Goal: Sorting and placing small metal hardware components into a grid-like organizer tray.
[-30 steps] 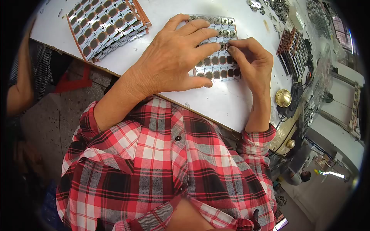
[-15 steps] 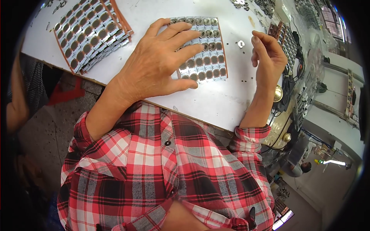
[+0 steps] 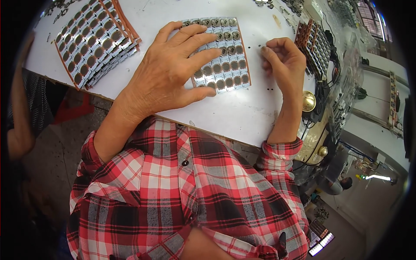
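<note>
A rectangular sheet (image 3: 224, 73) lies flat on the white table, with rows of round dark discs on silvery pieces and brown edge strips. Some discs in the upper rows have shiny metal parts on them. My left hand (image 3: 173, 65) spreads over the sheet's left part, fingers apart and resting on it, hiding several discs. To the right of the sheet, my right hand (image 3: 284, 63) is low over the tabletop with fingers curled. Its thumb and index finger come together beside tiny black bits (image 3: 270, 89). Whatever lies between those fingertips is hidden.
A fanned stack of similar sheets (image 3: 89, 41) lies at the far left. Another stack (image 3: 315, 47) stands at right, near cables and a brass-coloured round knob (image 3: 308, 101). Loose metal parts (image 3: 292, 6) are heaped at the back. Another person's arm (image 3: 21, 112) shows at the left edge.
My right hand has moved left and down to the table, and its fingers now cover the spot where a small silvery piece lay. The left hand stays on the sheet. The whole view shifted slightly.
</note>
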Tool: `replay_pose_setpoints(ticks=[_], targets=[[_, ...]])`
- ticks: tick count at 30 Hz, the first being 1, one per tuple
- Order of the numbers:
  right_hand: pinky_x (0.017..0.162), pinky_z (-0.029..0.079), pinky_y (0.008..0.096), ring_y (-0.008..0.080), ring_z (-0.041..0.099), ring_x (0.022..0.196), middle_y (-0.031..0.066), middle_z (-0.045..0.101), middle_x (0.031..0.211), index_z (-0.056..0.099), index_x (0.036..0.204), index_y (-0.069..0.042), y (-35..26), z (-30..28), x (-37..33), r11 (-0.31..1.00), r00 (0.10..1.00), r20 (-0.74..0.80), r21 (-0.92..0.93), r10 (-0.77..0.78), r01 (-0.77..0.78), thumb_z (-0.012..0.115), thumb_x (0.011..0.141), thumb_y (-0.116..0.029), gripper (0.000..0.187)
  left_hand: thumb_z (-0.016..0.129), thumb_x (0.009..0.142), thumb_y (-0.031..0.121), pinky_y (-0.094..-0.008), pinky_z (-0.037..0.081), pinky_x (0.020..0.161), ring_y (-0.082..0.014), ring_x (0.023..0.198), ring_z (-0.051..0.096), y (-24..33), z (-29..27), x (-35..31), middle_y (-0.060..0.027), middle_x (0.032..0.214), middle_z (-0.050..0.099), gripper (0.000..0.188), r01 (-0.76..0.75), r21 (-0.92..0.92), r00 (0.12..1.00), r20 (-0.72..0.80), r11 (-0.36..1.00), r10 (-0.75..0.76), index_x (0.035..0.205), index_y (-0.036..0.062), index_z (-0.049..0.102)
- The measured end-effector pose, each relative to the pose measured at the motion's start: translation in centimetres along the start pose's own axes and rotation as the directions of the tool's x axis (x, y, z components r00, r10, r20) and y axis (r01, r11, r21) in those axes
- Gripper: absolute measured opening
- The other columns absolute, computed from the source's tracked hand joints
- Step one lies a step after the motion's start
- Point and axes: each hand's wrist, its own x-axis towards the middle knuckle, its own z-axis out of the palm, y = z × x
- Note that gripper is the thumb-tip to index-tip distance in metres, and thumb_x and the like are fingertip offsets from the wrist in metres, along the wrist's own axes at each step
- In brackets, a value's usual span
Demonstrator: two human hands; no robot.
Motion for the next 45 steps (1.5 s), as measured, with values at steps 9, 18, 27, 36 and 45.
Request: replay_pose_setpoints(ticks=[9, 18, 27, 36, 45], targets=[[0.057, 0.047, 0.0171, 0.0032, 0.062, 0.068, 0.0000, 0.073, 0.085, 0.075, 0.106, 0.000, -1.6, 3.0, -1.1, 0.992, 0.995, 0.081, 0.122, -0.051, 0.041, 0.074, 0.095, -0.004, 0.012, 0.093, 0.058, 0.030, -0.0542, 0.036, 0.118, -0.0323, 0.136, 0.053, 0.1, -0.1, 0.1, -0.0115, 0.139, 0.063, 0.076, 0.007, -0.026, 1.000, -0.007, 1.000, -0.008, 0.127, 0.0111, 0.070], [0.064, 0.047, 0.0173, 0.0025, 0.061, 0.073, -0.0014, 0.072, 0.084, 0.075, 0.103, 0.001, -1.8, 3.6, -1.3, 0.993, 0.994, 0.064, 0.074, -0.093, 0.089, 0.074, 0.095, -0.003, 0.009, 0.094, 0.054, 0.032, -0.0542, 0.035, 0.118, -0.0318, 0.136, 0.053, 0.1, 0.1, -0.1, -0.0107, 0.139, 0.063, 0.078, 0.018, -0.022, 1.000, -0.012, 1.000, -0.018, 0.126, 0.0105, 0.070], [0.073, 0.051, 0.0196, 0.0047, 0.063, 0.079, 0.0008, 0.073, 0.089, 0.075, 0.104, 0.002, -0.6, 2.7, -0.7, 0.990, 0.974, 0.178, 0.059, -0.137, 0.129, 0.074, 0.094, -0.002, 0.010, 0.095, 0.055, 0.035, -0.0529, 0.036, 0.118, -0.0314, 0.135, 0.054, 0.0, 0.2, 0.2, -0.0106, 0.137, 0.063, 0.078, 0.025, -0.025, 1.000, -0.009, 0.999, -0.025, 0.125, 0.0105, 0.071], [0.067, 0.048, 0.0171, 0.0032, 0.059, 0.075, -0.0017, 0.068, 0.087, 0.073, 0.114, 0.003, -0.8, 3.1, -0.5, 0.992, 0.994, 0.086, 0.110, -0.073, 0.064, 0.073, 0.093, 0.002, 0.021, 0.089, 0.065, 0.042, -0.0551, 0.035, 0.115, -0.0344, 0.134, 0.052, 0.2, -0.2, 0.5, -0.0144, 0.139, 0.061, 0.074, 0.046, 0.030, 0.999, -0.020, 0.998, -0.046, 0.127, 0.0084, 0.067], [0.058, 0.049, 0.0259, 0.0096, 0.061, 0.066, 0.0067, 0.067, 0.091, 0.070, 0.120, 0.003, 0.3, 1.4, 7.7, 0.926, 0.971, -0.073, -0.325, -0.226, 0.191, 0.077, 0.089, -0.019, 0.038, 0.086, 0.072, 0.046, -0.0576, 0.033, 0.113, -0.0362, 0.135, 0.047, 0.6, -0.2, 0.2, -0.0171, 0.141, 0.056, 0.078, 0.134, 0.115, 0.989, -0.079, 0.984, -0.125, 0.131, 0.0020, 0.061]])
